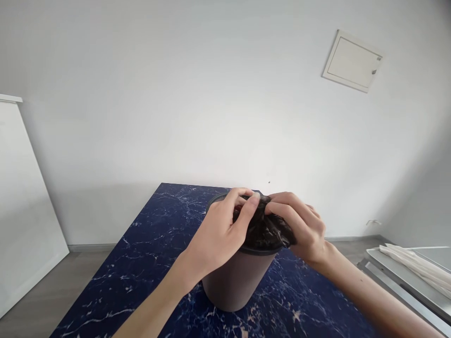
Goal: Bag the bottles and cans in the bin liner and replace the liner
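Observation:
A brown-grey trash can with a dark rim stands upright on a blue marbled table. Gathered at its mouth is a black trash bag, crumpled and bunched at the top. My left hand reaches over the rim from the left and pinches the bag between thumb and fingers. From the right, my right hand grips the same bunched plastic, its fingers curled close to the left fingertips. What lies inside the can is hidden by the bag and my hands.
The table's far edge meets a white wall with a panel high on the right. A white cabinet stands at left. At lower right, a white folded cloth lies on a grey surface.

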